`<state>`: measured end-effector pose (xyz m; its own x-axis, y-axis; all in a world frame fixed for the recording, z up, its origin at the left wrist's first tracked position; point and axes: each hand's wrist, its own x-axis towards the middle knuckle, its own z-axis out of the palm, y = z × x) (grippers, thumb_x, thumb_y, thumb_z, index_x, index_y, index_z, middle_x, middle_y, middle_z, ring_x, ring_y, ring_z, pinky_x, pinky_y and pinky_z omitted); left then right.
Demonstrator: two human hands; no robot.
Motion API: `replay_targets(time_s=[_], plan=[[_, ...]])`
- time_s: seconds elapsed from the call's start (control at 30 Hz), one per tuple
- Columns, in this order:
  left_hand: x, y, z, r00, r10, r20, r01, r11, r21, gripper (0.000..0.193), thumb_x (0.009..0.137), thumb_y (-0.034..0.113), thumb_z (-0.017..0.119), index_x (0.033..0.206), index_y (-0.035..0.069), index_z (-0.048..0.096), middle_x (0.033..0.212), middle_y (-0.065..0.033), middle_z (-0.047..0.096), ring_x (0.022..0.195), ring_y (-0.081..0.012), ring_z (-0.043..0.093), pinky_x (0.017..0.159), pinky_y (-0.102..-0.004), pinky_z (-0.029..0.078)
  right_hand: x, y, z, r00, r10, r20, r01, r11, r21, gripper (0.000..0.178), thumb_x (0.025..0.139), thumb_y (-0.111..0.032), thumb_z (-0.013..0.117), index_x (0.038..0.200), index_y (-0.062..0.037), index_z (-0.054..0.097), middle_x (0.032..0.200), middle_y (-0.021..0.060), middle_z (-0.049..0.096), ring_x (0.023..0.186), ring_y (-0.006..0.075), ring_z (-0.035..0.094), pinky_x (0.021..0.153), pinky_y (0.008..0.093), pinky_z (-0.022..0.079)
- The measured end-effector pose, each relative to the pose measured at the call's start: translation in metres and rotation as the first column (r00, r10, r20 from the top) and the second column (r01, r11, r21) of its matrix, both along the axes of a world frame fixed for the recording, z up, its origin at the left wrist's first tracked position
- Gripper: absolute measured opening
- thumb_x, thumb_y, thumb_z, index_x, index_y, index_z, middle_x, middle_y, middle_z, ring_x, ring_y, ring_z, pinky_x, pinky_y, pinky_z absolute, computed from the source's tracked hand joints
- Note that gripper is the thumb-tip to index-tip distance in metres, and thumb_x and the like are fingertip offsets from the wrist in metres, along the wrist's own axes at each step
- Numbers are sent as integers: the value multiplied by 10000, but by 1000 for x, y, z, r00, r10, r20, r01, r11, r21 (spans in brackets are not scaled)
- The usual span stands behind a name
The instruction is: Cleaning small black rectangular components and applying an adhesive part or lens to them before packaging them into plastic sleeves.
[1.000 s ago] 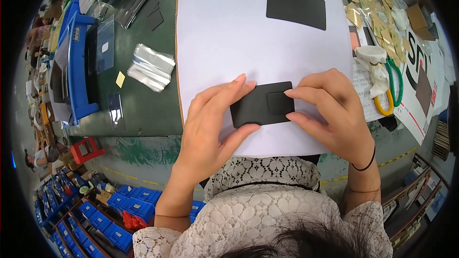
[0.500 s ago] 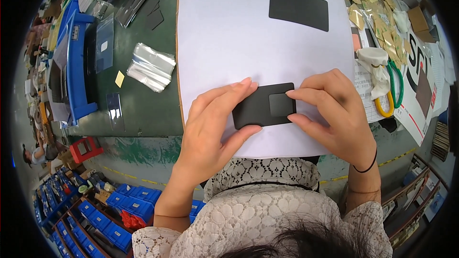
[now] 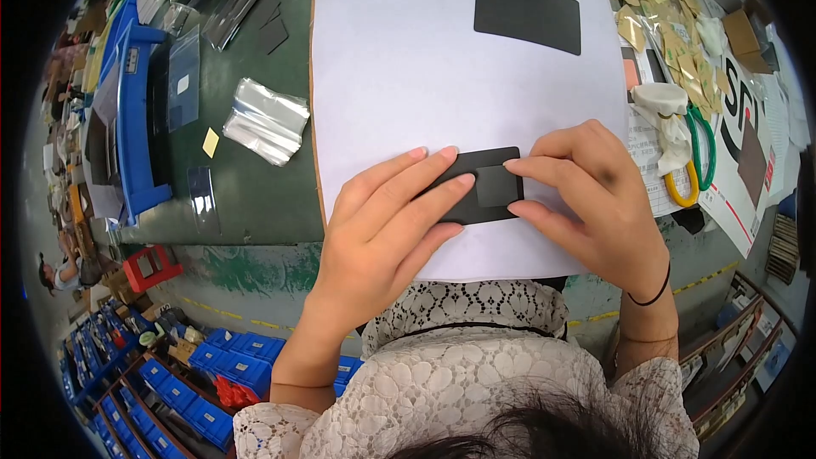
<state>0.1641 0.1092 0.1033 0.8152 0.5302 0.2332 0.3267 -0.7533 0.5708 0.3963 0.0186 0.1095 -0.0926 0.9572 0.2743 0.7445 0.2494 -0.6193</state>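
On the white sheet (image 3: 399, 85) before me lies a black rectangular card (image 3: 467, 161) with rounded corners. A smaller dark grey square piece (image 3: 493, 187) sits flat on its right half. My left hand (image 3: 374, 221) steadies the card's left side, thumb at the near edge and fingertips over the far part. One of its fingers reaches across to the square's left edge. My right hand (image 3: 591, 204) grips the card's right end, index finger near the far corner and thumb near the near corner. Part of the card is hidden under the left fingers.
Several more black cards (image 3: 527, 17) lie at the sheet's far end. Left are clear plastic sleeves (image 3: 268, 121), a yellow paper slip (image 3: 211, 143) and a blue bin (image 3: 140, 119). On the right are green-handled and yellow-handled tools (image 3: 684, 174) and many tan paper pieces (image 3: 680, 51).
A finger of my left hand has come down across the card to the square piece's left edge. My right hand keeps nearly the same place.
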Motion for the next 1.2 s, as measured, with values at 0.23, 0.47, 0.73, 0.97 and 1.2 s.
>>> replay_targets(time_s=[0.23,0.47,0.73,0.97,1.2], plan=[[0,-3,0,999,-11,-52,15,997,73,421,763,126,775,1183,131,745,1309,-101,658,1187,-296,587,972,-369,486,1,0,-2,1000,12,1,-12,1000,24,359,676,-101,816,991,-25,661,957,72,594,810,254,563,705,370,464],[-1,-3,-2,991,-49,-124,77,968,237,408,776,148,765,1183,172,749,1322,-104,643,1175,-291,586,956,-363,504,3,-1,-1,1000,18,9,-18,1000,23,374,673,-108,817,1004,-27,662,964,72,595,818,255,563,710,374,466],[-1,-1,1,983,-62,-171,106,959,262,379,801,140,751,1178,178,748,1320,-110,639,1166,-285,583,948,-353,503,3,-11,1,997,-52,-52,48,997,-68,468,728,-66,803,1183,-46,694,1039,71,605,904,239,559,749,355,474],[-1,1,-3,984,-86,-155,129,947,295,336,836,116,707,1165,171,739,1332,-118,620,1176,-278,558,922,-356,526,6,-16,-8,995,-6,97,9,1000,-23,467,727,4,747,1190,-44,717,1068,60,590,932,230,559,765,329,480],[-3,0,-5,986,-88,-139,126,945,300,344,834,98,693,1168,172,735,1344,-108,606,1197,-264,535,903,-362,547,0,-17,-10,968,20,251,-44,995,91,478,744,-94,666,1212,0,684,1108,61,588,916,221,569,745,328,496]])
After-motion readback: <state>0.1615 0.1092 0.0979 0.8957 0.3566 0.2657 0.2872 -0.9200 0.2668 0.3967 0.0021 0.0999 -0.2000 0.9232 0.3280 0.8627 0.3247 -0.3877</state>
